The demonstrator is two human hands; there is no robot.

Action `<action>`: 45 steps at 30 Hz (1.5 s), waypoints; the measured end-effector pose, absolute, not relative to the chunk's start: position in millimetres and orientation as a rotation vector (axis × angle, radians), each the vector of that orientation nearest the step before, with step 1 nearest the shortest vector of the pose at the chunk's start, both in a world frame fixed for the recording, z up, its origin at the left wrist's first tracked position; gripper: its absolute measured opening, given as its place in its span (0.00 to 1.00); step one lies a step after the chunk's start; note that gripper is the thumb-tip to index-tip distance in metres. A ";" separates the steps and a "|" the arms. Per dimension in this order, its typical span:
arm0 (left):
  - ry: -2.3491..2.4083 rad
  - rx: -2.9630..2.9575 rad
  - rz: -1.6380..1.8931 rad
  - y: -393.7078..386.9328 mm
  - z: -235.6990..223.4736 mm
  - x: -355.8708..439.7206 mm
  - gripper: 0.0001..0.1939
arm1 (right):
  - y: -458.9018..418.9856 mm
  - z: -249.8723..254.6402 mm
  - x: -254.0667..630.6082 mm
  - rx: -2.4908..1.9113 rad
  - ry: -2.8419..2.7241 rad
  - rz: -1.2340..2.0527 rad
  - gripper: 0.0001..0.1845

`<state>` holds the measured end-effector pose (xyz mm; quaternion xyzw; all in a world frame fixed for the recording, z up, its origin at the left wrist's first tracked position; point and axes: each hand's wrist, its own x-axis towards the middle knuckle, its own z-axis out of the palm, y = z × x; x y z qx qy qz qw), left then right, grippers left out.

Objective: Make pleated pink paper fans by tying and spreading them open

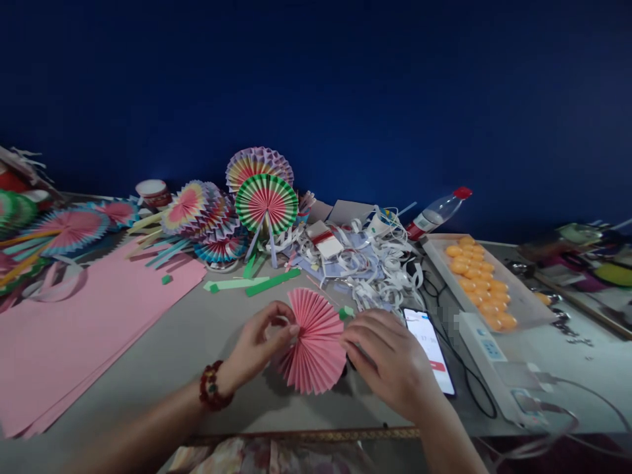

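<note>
Patterned cloth [271, 457] shows at the bottom edge of the frame, just below the front edge of the grey counter [237, 405]. Above it, in the lower middle, is a pink pleated paper fan [316, 359], spread into a near-full round with a gap at its left side. The left hand [261, 339], with a beaded bracelet [214, 385] at its wrist, comes in from the lower left; its thumb and index finger are drawn together on the fan near that gap. The right hand [395, 355] reaches in from the lower right with bent fingers touching the fan's right rim, though whether they pinch it I cannot tell, as the back of the hand hides the grip. Green paper strips [273, 282] lie just beyond the fan, and stacked pink sheets [89, 329] cover the left of the frame. A finished green-rimmed fan [266, 205] stands at upper centre, beside a heap of white paper curls [380, 263]. At right, a lit phone [429, 349] lies near the right hand, with a tray [530, 316] of orange pieces [476, 280] and a tilted bottle [439, 212] farther back.
</note>
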<state>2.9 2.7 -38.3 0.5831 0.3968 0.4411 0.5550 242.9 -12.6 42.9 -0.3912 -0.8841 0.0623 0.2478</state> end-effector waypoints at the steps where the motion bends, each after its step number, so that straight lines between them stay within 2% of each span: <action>1: 1.005 1.515 1.139 1.8 -37.5 2.0 0.05 | -13.0 42.1 242.6 -1.067 -2.410 0.160 0.05; 4: 1.055 1.966 1.297 -1.3 -33.7 0.4 0.03 | -14.2 40.1 241.6 -1.067 -2.405 0.132 0.05; 9: 0.973 2.358 1.235 -4.0 -26.5 5.1 0.07 | -17.3 41.5 237.8 -1.051 -2.416 0.087 0.05; 14: 0.983 2.424 1.208 -3.7 -22.2 9.9 0.04 | -19.8 42.2 233.3 -1.045 -2.411 0.076 0.05; 26: 0.890 2.506 1.198 -7.0 -15.2 14.2 0.07 | -23.6 42.5 230.4 -1.061 -2.413 0.135 0.06; 33: 0.914 2.546 1.180 -7.8 -9.5 19.2 0.03 | -24.0 44.7 229.1 -1.020 -2.429 0.127 0.05; 45: 0.930 2.552 1.130 -8.2 -6.9 27.6 0.08 | -22.1 50.7 227.6 -0.993 -2.525 0.051 0.08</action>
